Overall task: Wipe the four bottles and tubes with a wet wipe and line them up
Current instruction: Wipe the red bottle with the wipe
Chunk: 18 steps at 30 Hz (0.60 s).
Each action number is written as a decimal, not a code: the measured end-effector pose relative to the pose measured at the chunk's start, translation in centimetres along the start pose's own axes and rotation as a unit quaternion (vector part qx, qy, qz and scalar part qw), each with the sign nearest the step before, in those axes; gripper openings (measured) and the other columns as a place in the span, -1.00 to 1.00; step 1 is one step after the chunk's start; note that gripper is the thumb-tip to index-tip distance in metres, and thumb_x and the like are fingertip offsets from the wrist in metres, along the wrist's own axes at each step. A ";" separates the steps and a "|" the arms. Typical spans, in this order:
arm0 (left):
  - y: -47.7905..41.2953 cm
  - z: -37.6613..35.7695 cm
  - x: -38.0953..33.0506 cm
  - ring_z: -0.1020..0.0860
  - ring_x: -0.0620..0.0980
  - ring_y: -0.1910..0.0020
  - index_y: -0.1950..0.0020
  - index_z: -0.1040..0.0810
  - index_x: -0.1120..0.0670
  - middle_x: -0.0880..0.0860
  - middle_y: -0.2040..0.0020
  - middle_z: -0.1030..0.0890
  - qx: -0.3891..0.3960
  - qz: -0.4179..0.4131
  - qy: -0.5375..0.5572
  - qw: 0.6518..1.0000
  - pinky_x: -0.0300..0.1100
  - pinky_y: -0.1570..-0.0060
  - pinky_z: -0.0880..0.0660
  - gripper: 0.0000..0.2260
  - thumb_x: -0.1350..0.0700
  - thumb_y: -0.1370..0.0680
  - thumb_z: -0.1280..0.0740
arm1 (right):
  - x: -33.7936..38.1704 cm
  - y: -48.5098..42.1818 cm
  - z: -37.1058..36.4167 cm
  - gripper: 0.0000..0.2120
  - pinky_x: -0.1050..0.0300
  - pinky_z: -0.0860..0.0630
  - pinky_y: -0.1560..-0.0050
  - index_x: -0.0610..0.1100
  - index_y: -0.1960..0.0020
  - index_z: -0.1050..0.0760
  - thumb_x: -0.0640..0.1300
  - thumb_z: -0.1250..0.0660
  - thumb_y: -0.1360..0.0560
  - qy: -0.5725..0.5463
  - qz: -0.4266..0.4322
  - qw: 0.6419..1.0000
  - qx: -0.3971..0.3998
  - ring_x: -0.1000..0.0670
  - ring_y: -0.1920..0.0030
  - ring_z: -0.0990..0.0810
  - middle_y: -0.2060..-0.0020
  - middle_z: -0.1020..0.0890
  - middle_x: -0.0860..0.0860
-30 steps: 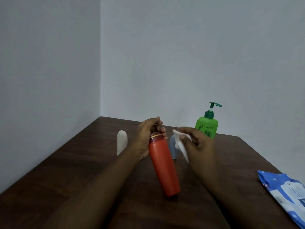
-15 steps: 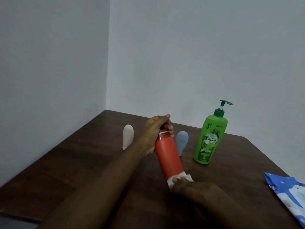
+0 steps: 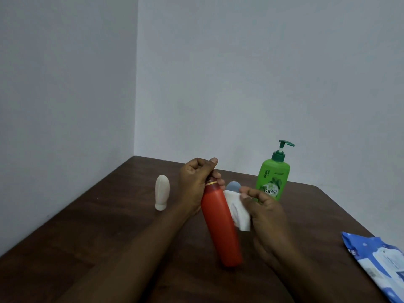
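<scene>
Well, orange bottle (image 3: 220, 226) aslant beneath left grip (image 3: 196, 182), wet wipe (image 3: 237, 212) alongside.

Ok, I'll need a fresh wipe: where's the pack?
Head view: the blue wipes pack lies on the table, far right, past the right hand, nearer than the green pump bottle.

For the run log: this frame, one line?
left hand: grips orange plastic bottle top | right hand: holds white wet wipe at bottle side

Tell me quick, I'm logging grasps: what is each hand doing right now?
Left hand: grips the orange bottle at its cap end.
Right hand: holds the white wipe at the bottle's side.
</scene>
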<state>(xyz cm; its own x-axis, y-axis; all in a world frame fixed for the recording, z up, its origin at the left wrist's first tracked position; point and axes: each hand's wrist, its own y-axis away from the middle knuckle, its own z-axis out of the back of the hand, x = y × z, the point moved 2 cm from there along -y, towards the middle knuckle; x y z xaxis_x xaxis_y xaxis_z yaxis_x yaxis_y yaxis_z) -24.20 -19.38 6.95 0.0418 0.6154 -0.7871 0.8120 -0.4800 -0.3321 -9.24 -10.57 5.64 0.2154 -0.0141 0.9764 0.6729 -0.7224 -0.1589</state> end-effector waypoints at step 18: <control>0.1 -0.4 0.4 -0.42 -0.01 0.53 0.41 -0.55 0.15 0.11 0.53 -0.43 0.011 -0.021 -0.011 1.000 -0.19 0.42 -0.43 -0.48 -0.06 -0.69 -0.23 | -0.6 3.0 -3.9 -0.41 0.43 -0.42 -0.06 0.14 -0.56 -0.28 -0.03 -0.38 -0.59 0.432 0.200 0.876 0.072 0.18 -0.18 -0.56 -0.29 -0.61 0.13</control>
<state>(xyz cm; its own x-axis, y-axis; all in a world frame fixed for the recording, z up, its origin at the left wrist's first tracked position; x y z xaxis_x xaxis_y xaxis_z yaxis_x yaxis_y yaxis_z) -23.84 -18.94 6.83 -0.0051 0.6209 -0.7839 0.7995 -0.4683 -0.3762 -10.14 -15.39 5.16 -0.1209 -0.8097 0.5742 0.7617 -0.4466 -0.4694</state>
